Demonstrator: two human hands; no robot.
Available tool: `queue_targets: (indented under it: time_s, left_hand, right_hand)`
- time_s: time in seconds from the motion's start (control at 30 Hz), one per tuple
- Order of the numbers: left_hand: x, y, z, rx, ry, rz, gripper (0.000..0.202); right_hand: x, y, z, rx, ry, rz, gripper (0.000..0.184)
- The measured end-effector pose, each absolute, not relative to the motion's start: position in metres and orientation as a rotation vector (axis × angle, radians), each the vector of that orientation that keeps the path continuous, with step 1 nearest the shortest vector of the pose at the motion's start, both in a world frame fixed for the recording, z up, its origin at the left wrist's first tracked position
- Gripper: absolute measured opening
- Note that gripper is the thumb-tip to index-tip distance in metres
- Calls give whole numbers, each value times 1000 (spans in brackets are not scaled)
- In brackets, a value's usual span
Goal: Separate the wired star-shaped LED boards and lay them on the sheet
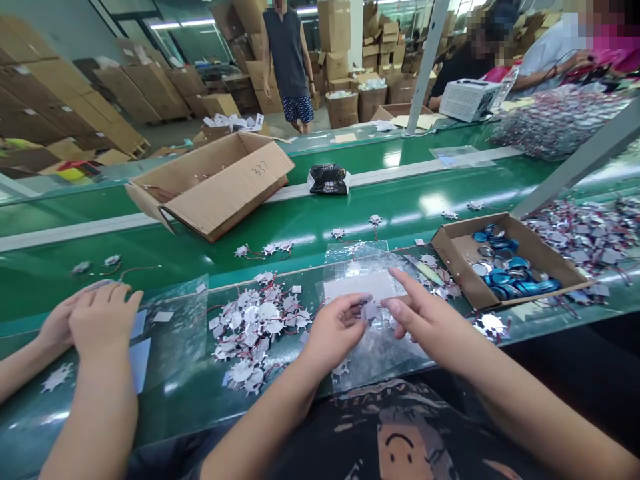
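Between the thumb and fingers of my left hand (333, 330) is a small pale square piece (369, 311), possibly a pad; its details are blurred. My right hand (430, 323) hovers just right of it, index finger stretched out and thumb apart, and I see nothing held in it. Under both hands lie a white sheet (345, 288) and clear plastic (395, 353) on the green bench. To the left of my left hand spreads a pile of silver star-shaped parts with red wires (257, 317).
A shallow cardboard tray (483, 300) holds blue and silver discs, with more wired parts (590, 233) behind it. A co-worker's hands (97, 310) work at left. On the green conveyor (295, 220) sit a large carton (225, 193) and a black packet (329, 180). A person (287, 60) stands beyond.
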State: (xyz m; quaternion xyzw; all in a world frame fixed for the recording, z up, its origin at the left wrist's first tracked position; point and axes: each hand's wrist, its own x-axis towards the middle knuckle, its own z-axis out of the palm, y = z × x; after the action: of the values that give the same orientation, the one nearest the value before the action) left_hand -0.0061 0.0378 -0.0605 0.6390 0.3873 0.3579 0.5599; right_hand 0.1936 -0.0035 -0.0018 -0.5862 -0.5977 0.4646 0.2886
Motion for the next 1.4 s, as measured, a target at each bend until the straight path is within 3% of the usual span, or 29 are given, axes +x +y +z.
queue_targets:
  time_s: [0.17, 0.33, 0.47, 0.8, 1.13, 1.3, 1.4]
  left_hand:
    - [-14, 55, -57, 945, 878, 830, 48]
    - [-25, 121, -43, 1269, 1132, 930, 50]
    - [-24, 208, -44, 1474, 1353, 934, 39]
    - [-22, 304, -45, 2031, 1689, 332, 35]
    - [47, 306, -54, 2444, 1527, -281, 31]
    - [33, 285, -32, 2390, 1497, -94, 27]
    - [13, 253, -12, 2275, 1476, 165, 30]
  right_hand:
    - [218, 6, -21, -1646, -1499, 1186, 69]
    - [248, -4, -57, -1623, -1457, 1158, 72]
    - [262, -14, -72, -1676, -1457, 1164, 75]
    - [304, -61, -76, -1705, -1282, 1153, 74]
    - [297, -75, -74, -1631, -1389, 1032, 53]
    - [288, -38, -71, -1679, -1734, 567, 39]
    - [279, 7, -74, -2046, -1901, 89, 39]
